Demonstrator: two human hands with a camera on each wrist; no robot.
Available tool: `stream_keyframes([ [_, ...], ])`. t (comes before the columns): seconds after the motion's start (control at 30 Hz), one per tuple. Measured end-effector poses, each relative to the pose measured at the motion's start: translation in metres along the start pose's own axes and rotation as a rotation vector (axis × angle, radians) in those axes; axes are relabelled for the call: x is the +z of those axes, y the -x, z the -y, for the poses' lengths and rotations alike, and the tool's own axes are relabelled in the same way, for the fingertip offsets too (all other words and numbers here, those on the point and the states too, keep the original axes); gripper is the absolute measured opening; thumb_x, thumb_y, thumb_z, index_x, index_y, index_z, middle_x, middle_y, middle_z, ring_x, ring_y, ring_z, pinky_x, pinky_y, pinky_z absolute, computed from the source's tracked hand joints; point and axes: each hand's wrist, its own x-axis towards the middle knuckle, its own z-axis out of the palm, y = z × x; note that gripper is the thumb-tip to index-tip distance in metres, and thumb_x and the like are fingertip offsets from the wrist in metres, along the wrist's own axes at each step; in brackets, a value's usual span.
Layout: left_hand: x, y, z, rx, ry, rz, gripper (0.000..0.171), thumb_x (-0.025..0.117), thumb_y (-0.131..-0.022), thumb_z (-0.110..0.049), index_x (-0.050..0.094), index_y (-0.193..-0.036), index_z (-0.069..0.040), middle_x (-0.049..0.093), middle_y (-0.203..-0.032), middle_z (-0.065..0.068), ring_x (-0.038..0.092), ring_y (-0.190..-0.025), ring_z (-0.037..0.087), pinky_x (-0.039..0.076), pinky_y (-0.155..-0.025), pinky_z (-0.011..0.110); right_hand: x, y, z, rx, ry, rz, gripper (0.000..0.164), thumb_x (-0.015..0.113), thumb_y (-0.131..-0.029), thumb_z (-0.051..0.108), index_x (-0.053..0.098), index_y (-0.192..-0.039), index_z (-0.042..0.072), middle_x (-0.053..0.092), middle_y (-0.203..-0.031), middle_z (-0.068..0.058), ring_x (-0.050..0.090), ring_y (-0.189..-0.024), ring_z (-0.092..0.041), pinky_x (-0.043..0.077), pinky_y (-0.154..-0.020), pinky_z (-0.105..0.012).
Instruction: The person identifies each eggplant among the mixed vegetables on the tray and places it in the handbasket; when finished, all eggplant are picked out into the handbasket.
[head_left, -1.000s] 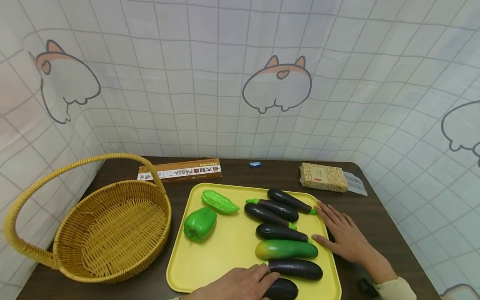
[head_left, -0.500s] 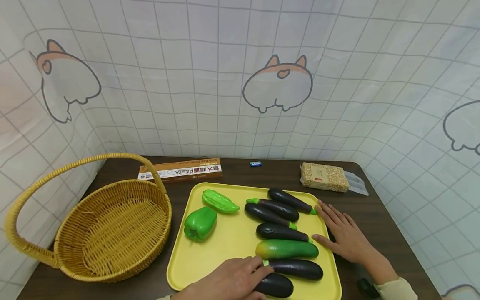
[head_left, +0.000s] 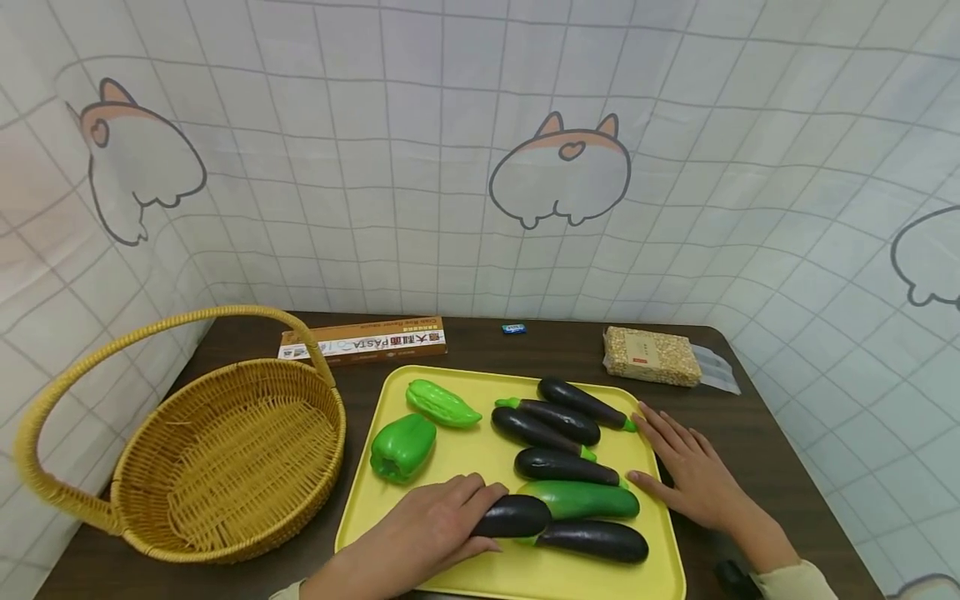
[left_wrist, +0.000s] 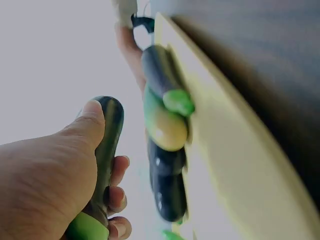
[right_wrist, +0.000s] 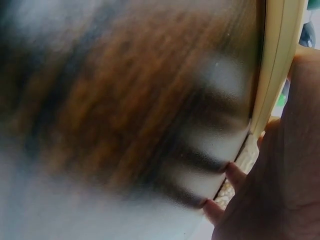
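In the head view my left hand [head_left: 431, 525] grips an eggplant [head_left: 513, 517] above the near part of the yellow tray [head_left: 450, 467]. The left wrist view shows the thumb and fingers curled round this eggplant [left_wrist: 107, 135], its green cap low in the palm. Below and beside it lie another eggplant [head_left: 596, 541] and a green cucumber-like vegetable [head_left: 588, 500] with a yellowish end. My right hand [head_left: 693, 475] rests at the tray's right edge, fingers spread and fairly straight, fingertips on the table in the right wrist view. Several more eggplants [head_left: 566, 467] lie at the tray's right side.
A green bell pepper [head_left: 402, 447] and a bitter melon [head_left: 442, 404] lie on the tray's left part. A wicker basket [head_left: 341, 433] with a tall handle stands left. Behind are a pasta box [head_left: 367, 340], a small blue packet [head_left: 513, 328] and a bag of grain [head_left: 651, 356].
My left hand has lifted the eggplant from the tray's near edge and moved it up and to the left. My right hand has stayed at the tray's right edge.
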Motion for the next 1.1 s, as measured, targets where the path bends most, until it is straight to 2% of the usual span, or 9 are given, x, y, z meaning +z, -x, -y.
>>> stream_keyframes([
  [0.13, -0.01, 0.003, 0.011, -0.043, -0.007, -0.02, 0.05, 0.066, -0.104, -0.049, 0.059, -0.138, -0.012, 0.058, -0.105, -0.004, 0.054, -0.083, 0.008, 0.05, -0.069, 0.024, 0.002, -0.003, -0.001, 0.003, -0.009, 0.012, 0.084, 0.067, -0.102, 0.051, 0.03, -0.168, 0.015, 0.021, -0.173, -0.009, 0.029, -0.151, -0.046, 0.023, -0.11, -0.074],
  [0.3, -0.019, 0.007, 0.025, -0.046, -0.028, -0.086, 0.054, 0.061, -0.105, -0.054, 0.061, -0.137, -0.011, 0.06, -0.104, -0.003, 0.053, -0.079, 0.008, 0.05, -0.064, 0.024, 0.001, -0.004, -0.002, 0.007, 0.003, 0.013, 0.084, 0.067, -0.102, 0.051, 0.03, -0.168, 0.014, 0.021, -0.174, -0.009, 0.029, -0.151, -0.046, 0.023, -0.11, -0.074],
  [0.4, -0.027, 0.009, 0.033, -0.05, -0.053, -0.109, 0.055, 0.062, -0.104, -0.054, 0.062, -0.136, -0.01, 0.059, -0.101, -0.003, 0.052, -0.076, 0.008, 0.049, -0.061, 0.024, 0.001, -0.004, -0.002, 0.006, 0.009, 0.012, 0.084, 0.067, -0.102, 0.052, 0.031, -0.168, 0.014, 0.022, -0.173, -0.009, 0.029, -0.151, -0.046, 0.024, -0.111, -0.073],
  [0.5, -0.035, 0.011, 0.039, -0.084, -0.064, -0.115, 0.056, 0.063, -0.103, -0.055, 0.063, -0.136, -0.01, 0.058, -0.099, -0.003, 0.051, -0.075, 0.008, 0.048, -0.06, 0.026, 0.001, -0.003, -0.002, 0.008, 0.009, 0.012, 0.084, 0.067, -0.102, 0.052, 0.031, -0.168, 0.014, 0.022, -0.173, -0.009, 0.029, -0.151, -0.046, 0.024, -0.111, -0.073],
  [0.67, -0.045, 0.015, 0.047, -0.141, -0.036, -0.144, 0.054, 0.071, -0.1, -0.051, 0.063, -0.137, -0.012, 0.064, -0.108, -0.002, 0.06, -0.08, 0.009, 0.052, -0.061, 0.029, 0.001, 0.0, -0.002, 0.011, -0.001, 0.013, 0.083, 0.067, -0.102, 0.05, 0.031, -0.168, 0.014, 0.022, -0.173, -0.009, 0.029, -0.151, -0.046, 0.023, -0.11, -0.074],
  [0.83, -0.054, 0.02, 0.057, -0.168, -0.026, -0.188, 0.052, 0.075, -0.099, -0.048, 0.063, -0.134, -0.012, 0.064, -0.107, -0.001, 0.06, -0.078, 0.009, 0.053, -0.062, 0.03, -0.002, 0.001, 0.0, 0.008, -0.012, 0.006, 0.084, 0.069, -0.102, 0.049, 0.031, -0.168, 0.014, 0.022, -0.173, -0.009, 0.03, -0.151, -0.047, 0.023, -0.109, -0.074],
  [0.97, -0.066, 0.027, 0.068, -0.182, -0.035, -0.197, 0.052, 0.07, -0.101, -0.049, 0.061, -0.135, -0.01, 0.063, -0.109, 0.0, 0.061, -0.08, 0.01, 0.055, -0.064, 0.031, -0.002, -0.001, 0.001, 0.0, -0.011, 0.0, 0.083, 0.069, -0.102, 0.049, 0.032, -0.168, 0.014, 0.022, -0.173, -0.01, 0.03, -0.151, -0.046, 0.024, -0.109, -0.074],
  [1.1, -0.075, 0.035, 0.077, -0.201, -0.068, -0.197, 0.055, 0.076, -0.098, -0.044, 0.059, -0.136, -0.008, 0.063, -0.11, 0.003, 0.06, -0.078, 0.01, 0.053, -0.061, 0.029, 0.0, -0.001, 0.002, -0.008, -0.01, -0.011, 0.082, 0.069, -0.101, 0.048, 0.034, -0.167, 0.013, 0.024, -0.172, -0.01, 0.032, -0.149, -0.047, 0.025, -0.108, -0.074],
])
